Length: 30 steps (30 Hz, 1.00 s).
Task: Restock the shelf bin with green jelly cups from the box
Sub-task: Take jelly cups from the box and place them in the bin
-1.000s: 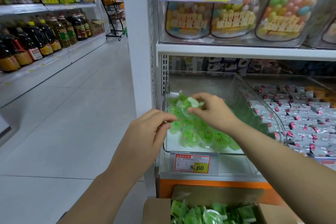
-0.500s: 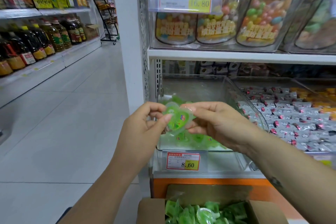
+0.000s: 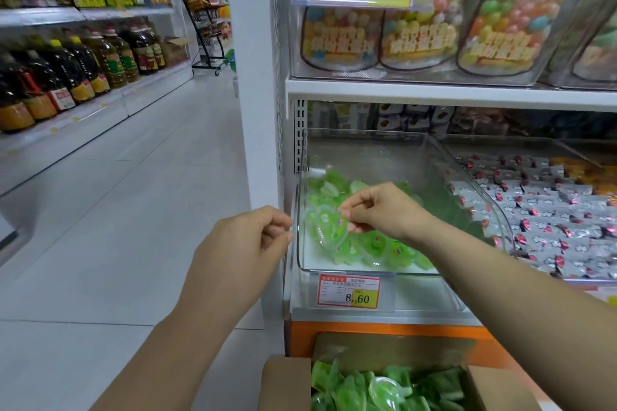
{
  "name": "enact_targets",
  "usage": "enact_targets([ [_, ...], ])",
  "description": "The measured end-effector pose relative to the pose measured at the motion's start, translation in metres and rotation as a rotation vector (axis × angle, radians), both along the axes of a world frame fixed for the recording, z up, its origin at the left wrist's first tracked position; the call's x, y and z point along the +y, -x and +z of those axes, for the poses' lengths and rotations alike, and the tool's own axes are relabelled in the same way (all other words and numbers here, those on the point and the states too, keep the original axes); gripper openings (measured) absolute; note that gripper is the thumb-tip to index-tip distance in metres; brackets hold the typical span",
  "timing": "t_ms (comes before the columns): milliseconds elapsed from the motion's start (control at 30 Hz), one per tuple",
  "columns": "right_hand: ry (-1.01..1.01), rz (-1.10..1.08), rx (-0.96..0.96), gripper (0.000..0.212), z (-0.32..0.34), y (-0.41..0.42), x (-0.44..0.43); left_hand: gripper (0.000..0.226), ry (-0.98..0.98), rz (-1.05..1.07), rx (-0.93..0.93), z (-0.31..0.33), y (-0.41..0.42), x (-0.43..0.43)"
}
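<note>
Head view looks down on a job that I judge to be at an early stage. The right hand [image 3: 384, 210] pinches one green cup [image 3: 329, 232] by its edge between thumb and fingertips. It holds the cup tilted above the front left part of the bin [image 3: 367, 157], just over the pile [image 3: 377, 245] lying there; whether cup and pile touch I cannot tell. The left hand [image 3: 247, 240] hangs just outside the bin's left front corner, fingers curled in toward the thumb, with nothing visible in them. The bin is a clear tub on the lower shelf. Its pile is only a thin, loose layer on the floor, running from the back left to the front, and the walls rise bare well above it, so most of the room is unfilled. The box [image 3: 287, 384] sits open below the shelf at the bottom edge of the view. The part that shows is packed with green stock [image 3: 384, 390] nearly to its rim, so plenty is left to move. Done so far: a first scattering in the bin, with one more cup about to join it. Left, by my reckoning: release this cup, then make many more trips from box to bin until the tub is well filled or the box runs out. The price tag [image 3: 349, 290] on the bin's front and the wrapped sweets [image 3: 551, 217] in the neighbouring tub play no part.
</note>
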State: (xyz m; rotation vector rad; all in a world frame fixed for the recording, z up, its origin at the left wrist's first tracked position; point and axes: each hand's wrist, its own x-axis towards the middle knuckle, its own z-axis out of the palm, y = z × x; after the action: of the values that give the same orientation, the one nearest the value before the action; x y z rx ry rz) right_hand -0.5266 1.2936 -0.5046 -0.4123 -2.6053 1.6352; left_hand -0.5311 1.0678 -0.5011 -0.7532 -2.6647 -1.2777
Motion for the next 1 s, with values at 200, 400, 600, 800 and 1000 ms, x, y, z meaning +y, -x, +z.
enact_targets([
  [200, 0.027, 0.022, -0.129, 0.004, -0.024, 0.025, 0.0, 0.017, 0.046, -0.003, 0.013, -0.001, -0.002, 0.002],
  [400, -0.456, 0.092, -0.089, 0.01, -0.033, 0.036, -0.007, 0.011, 0.027, -0.008, 0.0, -0.002, -0.002, 0.003],
  [600, -0.808, 0.243, 0.07, 0.023, -0.021, 0.018, -0.008, 0.013, 0.03, -0.027, -0.018, -0.002, -0.002, 0.003],
  [800, -0.954, 0.441, -0.089, 0.043, -0.029, 0.012, -0.014, 0.02, 0.023, -0.03, -0.024, -0.001, -0.004, 0.005],
  [1000, -0.856, 0.302, 0.045, 0.046, -0.028, 0.016, 0.003, 0.018, 0.026, -0.035, -0.014, -0.003, -0.003, 0.005],
])
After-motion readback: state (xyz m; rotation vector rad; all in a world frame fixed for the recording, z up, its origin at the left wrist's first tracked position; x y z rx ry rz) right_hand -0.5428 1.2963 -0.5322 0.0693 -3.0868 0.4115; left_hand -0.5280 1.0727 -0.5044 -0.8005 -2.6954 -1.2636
